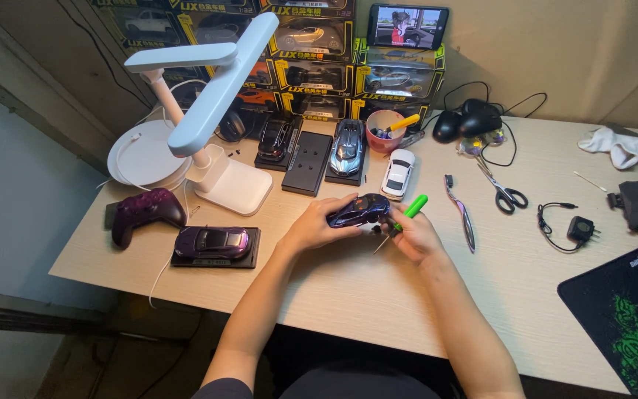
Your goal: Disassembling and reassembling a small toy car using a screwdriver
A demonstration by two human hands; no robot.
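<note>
Near the middle of the table [348, 288], just in front of the white car [397, 174], the person holds a small dark purple car [359, 210] above the tabletop. Their left hand [315, 225] wraps its grip around the car's left end, fingers curled over the roof and thumb beneath. Their right hand [413, 235] sits at the car's right end, its grip pinching a green-handled screwdriver [403, 216], whose handle points up and to the right of the car while the thin shaft runs down and out below the hand. Left of the purple car, another purple car [213, 241] rests on a black base, and further left lies a dark purple gamepad [142, 213]. Behind the purple car stand a white desk lamp [208, 111], an empty black base [308, 162], a black car [277, 139] and a silver-blue car [347, 145], each of those two on its own base. A pink cup [382, 131] with tools stands behind the white car, and boxed model cars [319, 52] are stacked against the wall with a phone [407, 26] propped on top. Right of the purple car lie a toothbrush [461, 211], scissors [506, 191], a small black charger [579, 230], a white sock [614, 145], and, at the table's corner, a black and green mouse pad [622, 318].
</note>
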